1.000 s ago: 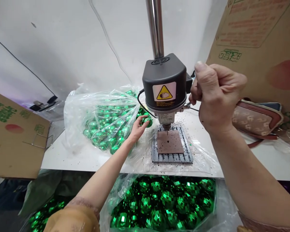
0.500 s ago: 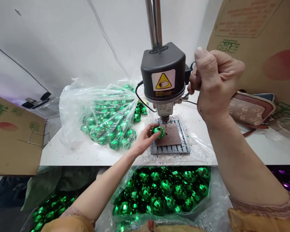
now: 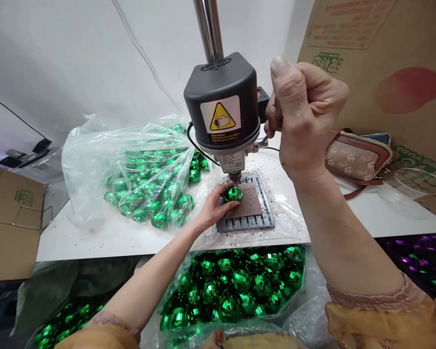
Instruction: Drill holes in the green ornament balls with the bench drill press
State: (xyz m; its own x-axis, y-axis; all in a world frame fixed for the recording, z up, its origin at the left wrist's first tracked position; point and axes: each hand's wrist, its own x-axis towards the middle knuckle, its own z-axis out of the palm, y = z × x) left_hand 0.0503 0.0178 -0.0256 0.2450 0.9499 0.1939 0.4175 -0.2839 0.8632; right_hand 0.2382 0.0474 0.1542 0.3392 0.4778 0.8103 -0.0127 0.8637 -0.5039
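A black drill press (image 3: 221, 102) with a yellow warning label stands at the middle of the table. My left hand (image 3: 218, 206) grips a shiny green faceted ball (image 3: 234, 194) between thumb and fingers, directly under the chuck (image 3: 235, 176). Beneath the ball lies a brown board (image 3: 250, 203) on the slotted metal base (image 3: 268, 213). On the right, my right hand (image 3: 305, 111) is raised and closed round the drill press lever (image 3: 262, 143), most of which the fingers hide. The drill bit's tip cannot be made out behind the ball.
Clear plastic with many green balls (image 3: 160, 194) lies left of the press. Below the table edge, an open bag holds more green balls (image 3: 241, 280). A patterned purse (image 3: 356, 157) and a large cardboard box (image 3: 378, 63) stand right; another box (image 3: 10, 228) is left.
The green ball has moved from beside the bit to under the chuck, with my left hand still holding it. The whole view has shifted, so most things appear further left.
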